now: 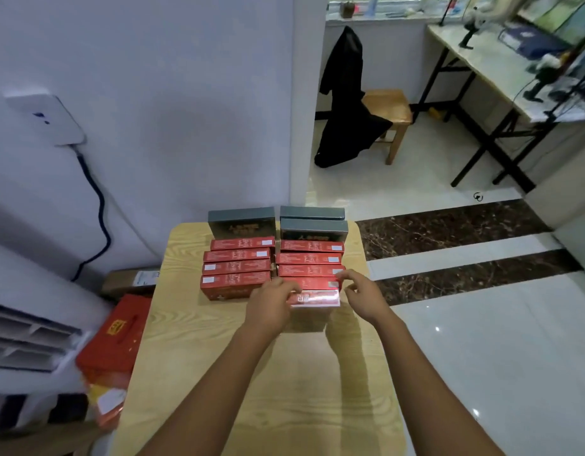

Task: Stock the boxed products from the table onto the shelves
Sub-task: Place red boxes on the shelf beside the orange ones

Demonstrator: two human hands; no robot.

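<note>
Several red boxes (pixel 236 267) stand in two rows on a light wooden table (pixel 192 343), with three dark grey boxes (pixel 241 222) behind them at the far edge. My left hand (pixel 271 304) grips the left end of the nearest red box (pixel 317 298) in the right row. My right hand (pixel 360 292) hovers at that box's right end with fingers curled and thumb and forefinger close together; whether it touches the box is unclear. No shelves are in view.
A red gift bag (pixel 116 340) and a cardboard carton (pixel 133 281) sit on the floor left of the table, next to a white appliance (pixel 24 343). A wooden chair (pixel 391 116) with a black garment stands beyond the wall corner. A desk (pixel 488 70) fills the far right.
</note>
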